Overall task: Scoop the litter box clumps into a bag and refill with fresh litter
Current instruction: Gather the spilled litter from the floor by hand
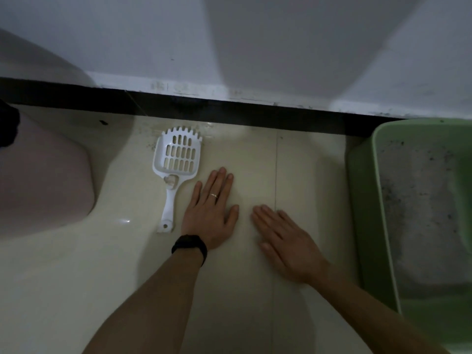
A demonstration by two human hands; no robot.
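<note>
both your hands lie flat on the floor tiles (258, 154), palms down, fingers straight and holding nothing. your left hand (210, 210) is the nearer one to the scoop (176, 172): it lies just beside that hand's little-finger edge, with a thin strip of floor between them as far as the view shows. its long axis runs nearly parallel to your left fingers. the slotted head points away from you toward the wall, and the handle end with the hanging hole sits back by your left wrist, near the dark band (190, 247).

your right hand (283, 241) is on the far side of the left one from the scoop, so reaching with it would mean crossing over. that hand is closer to the green litter box (362, 180), which stands beyond its outer edge with grey litter (413, 205) inside. i judge the scooping not yet begun; a short sideways shift of the left hand onto the handle looks simplest. no bag is in view.
</note>
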